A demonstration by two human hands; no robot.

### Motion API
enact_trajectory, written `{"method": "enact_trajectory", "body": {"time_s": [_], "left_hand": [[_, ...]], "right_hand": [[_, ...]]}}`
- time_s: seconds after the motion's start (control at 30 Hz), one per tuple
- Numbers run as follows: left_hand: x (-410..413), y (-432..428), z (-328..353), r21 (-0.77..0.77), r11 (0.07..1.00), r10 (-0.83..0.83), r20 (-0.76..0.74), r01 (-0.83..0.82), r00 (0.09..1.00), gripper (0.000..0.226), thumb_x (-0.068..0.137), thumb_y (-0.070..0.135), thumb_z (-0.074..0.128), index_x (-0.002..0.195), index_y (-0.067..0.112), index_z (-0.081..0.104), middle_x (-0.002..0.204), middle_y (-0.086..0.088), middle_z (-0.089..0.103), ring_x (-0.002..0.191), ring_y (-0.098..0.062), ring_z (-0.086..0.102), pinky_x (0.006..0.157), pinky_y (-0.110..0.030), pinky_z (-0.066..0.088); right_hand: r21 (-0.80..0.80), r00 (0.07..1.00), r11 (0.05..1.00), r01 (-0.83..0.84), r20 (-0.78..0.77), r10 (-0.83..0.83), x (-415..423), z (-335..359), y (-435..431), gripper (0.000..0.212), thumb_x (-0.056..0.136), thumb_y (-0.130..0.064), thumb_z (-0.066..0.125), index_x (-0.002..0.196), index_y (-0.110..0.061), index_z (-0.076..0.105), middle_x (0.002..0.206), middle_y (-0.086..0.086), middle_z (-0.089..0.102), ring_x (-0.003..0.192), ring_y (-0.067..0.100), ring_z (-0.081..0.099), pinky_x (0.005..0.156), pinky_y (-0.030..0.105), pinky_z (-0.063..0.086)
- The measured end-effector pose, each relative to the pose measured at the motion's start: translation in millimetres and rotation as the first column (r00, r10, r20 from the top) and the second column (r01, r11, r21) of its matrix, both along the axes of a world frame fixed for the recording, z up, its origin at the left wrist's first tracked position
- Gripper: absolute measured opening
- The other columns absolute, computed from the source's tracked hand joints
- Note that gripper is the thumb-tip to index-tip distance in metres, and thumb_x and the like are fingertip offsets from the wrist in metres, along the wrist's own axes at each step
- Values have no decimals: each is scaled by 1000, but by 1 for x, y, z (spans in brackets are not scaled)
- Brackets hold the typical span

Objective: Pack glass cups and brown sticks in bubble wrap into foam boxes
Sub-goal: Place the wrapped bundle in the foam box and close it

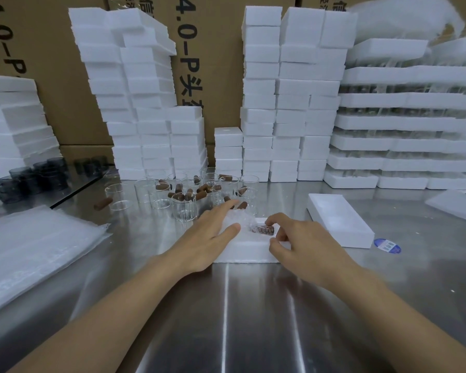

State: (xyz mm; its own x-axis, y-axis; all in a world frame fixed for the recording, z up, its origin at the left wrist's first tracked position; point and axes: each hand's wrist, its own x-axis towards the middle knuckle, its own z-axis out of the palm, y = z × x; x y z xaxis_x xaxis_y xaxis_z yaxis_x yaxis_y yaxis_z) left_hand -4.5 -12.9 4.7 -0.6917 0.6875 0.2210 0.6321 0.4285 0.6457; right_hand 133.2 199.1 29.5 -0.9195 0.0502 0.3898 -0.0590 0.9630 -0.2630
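- Head view shows the wrapped brown stick [264, 229] in the right part of the open foam box [242, 254]. The box sits on the shiny table [253, 319], right in front of the person.
- The stick lies flat on its side. Its long way runs left to right, along the front wall of the box, so its 2 ends point to the sides.
- The right hand [307, 243] has its fingers curled over the stick and holds it from above. The thumb is at the front edge of the box.
- The left hand [213, 232] is flat with straight fingers. It presses down on a bubble wrap bundle [237, 215] in the left part of the box. There may be a cup inside the bundle, but the hand hides most of it.
- This 1 box looks almost packed. I think the only jobs left for it are to let go and put on the lid [339, 222], which lies just to the right.
- A lot more is left to do. Many bare glass cups [183, 208] and loose brown sticks [201, 195] wait just behind the box.
- Flat bubble wrap sheets [33, 243] lie on the left. Tall stacks of foam boxes [261, 103] stand at the back.
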Motion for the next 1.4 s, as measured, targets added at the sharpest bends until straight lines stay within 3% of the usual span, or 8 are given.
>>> {"method": "enact_trajectory", "body": {"time_s": [0.1,0.23,0.3,0.5,0.67,0.9,1.17,1.4], "left_hand": [[0,-1,8,47,999,24,-11,-24,1000,53,110,55,45,161,57,28,165,20,38,156,-11,29,126,-44,26],[-10,-13,38,371,908,151,144,-195,978,28,110,14,51,113,26,76,94,13,74,97,-12,64,90,-21,48],[-12,-20,42,317,930,136,171,-185,976,26,102,1,53,101,16,75,80,2,77,79,-16,64,79,-32,53],[-6,-22,39,201,974,86,98,-104,991,25,96,-4,56,93,17,69,81,-2,80,93,-51,67,84,-61,56],[-3,-25,41,123,990,66,-16,-64,998,28,91,3,65,84,30,67,81,1,78,90,-19,73,84,-43,56],[0,-27,41,37,998,61,-155,-56,986,10,82,20,81,75,27,79,91,12,66,80,-13,64,79,-36,55],[2,-32,62,-185,982,11,-135,-36,991,37,64,55,48,67,27,72,73,-8,69,55,-16,46,56,-20,42],[6,-30,62,-155,988,-17,-26,13,999,31,94,12,63,89,28,89,45,16,51,42,-8,39,48,-15,32]], "right_hand": [[-15,1000,1000,3,7,-3,0,-1,1,33,99,-39,48,131,-34,52,96,-14,70,94,20,63,85,36,49],[-7,1000,1000,-3,9,3,-1,-1,3,35,99,-40,47,134,-35,50,99,-14,71,96,22,63,86,36,48],[1,1000,1000,-6,-1,6,0,-2,2,35,99,-39,47,134,-34,50,99,-14,72,96,22,63,84,34,45],[11,1000,1000,-11,5,10,0,-1,2,34,99,-38,46,133,-34,50,105,-11,73,97,25,63,88,36,47],[10,1000,1000,-16,-5,16,1,-2,1,34,99,-36,45,132,-33,51,102,-9,73,95,24,63,82,34,40],[4,1000,1000,-17,8,17,1,-1,1,37,100,-36,45,136,-35,50,104,-13,72,96,22,62,84,33,40],[9,1000,1000,-17,3,17,1,-2,1,36,100,-37,44,136,-37,48,97,-11,71,92,22,62,80,33,39],[6,1000,1000,-12,9,12,1,-1,1,36,101,-37,44,137,-36,48,96,-12,70,92,22,62,78,32,37]]}}
